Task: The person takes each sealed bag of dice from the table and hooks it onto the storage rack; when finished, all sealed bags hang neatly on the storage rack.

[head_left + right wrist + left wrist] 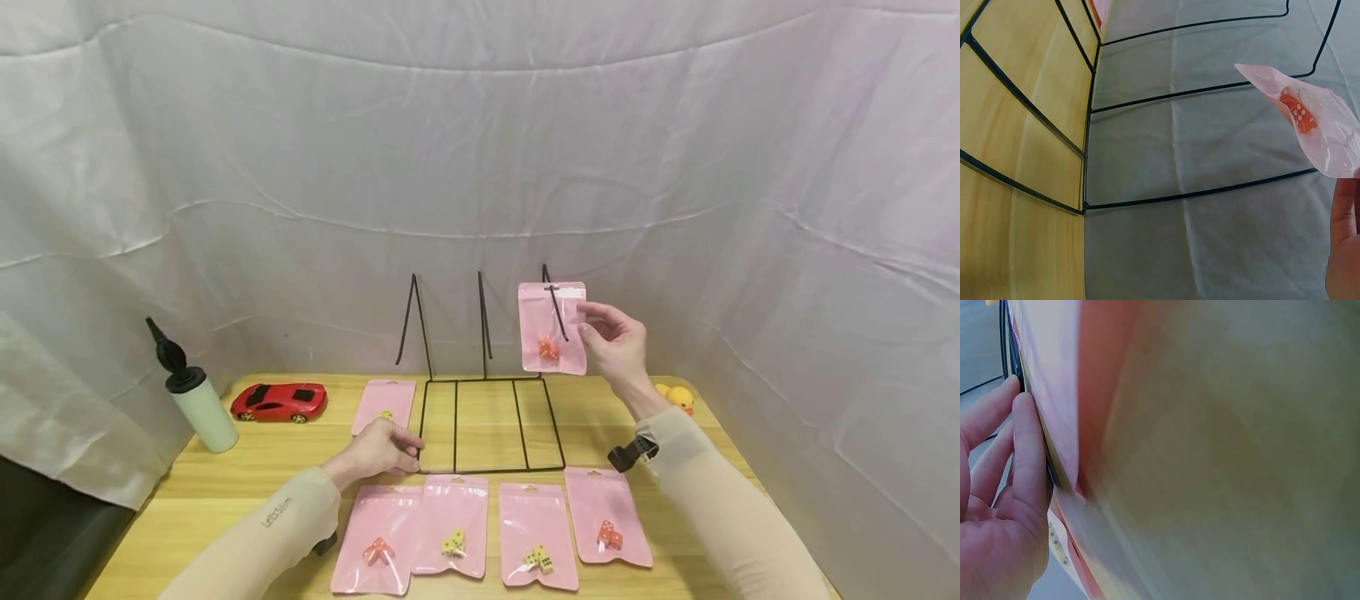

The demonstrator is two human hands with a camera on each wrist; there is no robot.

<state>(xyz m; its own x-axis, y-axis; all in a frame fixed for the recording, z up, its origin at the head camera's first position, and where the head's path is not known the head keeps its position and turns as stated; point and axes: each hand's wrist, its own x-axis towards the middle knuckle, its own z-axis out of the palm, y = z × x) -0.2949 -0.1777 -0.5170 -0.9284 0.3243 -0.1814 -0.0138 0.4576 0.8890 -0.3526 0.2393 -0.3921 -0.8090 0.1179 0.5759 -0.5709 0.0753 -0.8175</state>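
Note:
My right hand (618, 340) pinches the right edge of a pink zip pouch (534, 317) with orange-red dice (549, 348) inside. The right prong of a black wire display rack (454, 425) runs through the pouch's top hole, its end lying in front of the pouch. In the right wrist view the pouch (1341, 147) is tilted, with fingers at its lower edge. My left hand (375, 450) grips the front left corner of the rack's base between fingertips and thumb. It partly covers another pink pouch (386, 398) holding yellow dice.
Several pink pouches with dice lie along the front, including one with yellow dice (538, 521) and one with red dice (603, 500). A red toy car (279, 402) and a pale green hand pump (202, 412) stand left. Yellow rubber ducks (678, 397) sit right, near the curtain.

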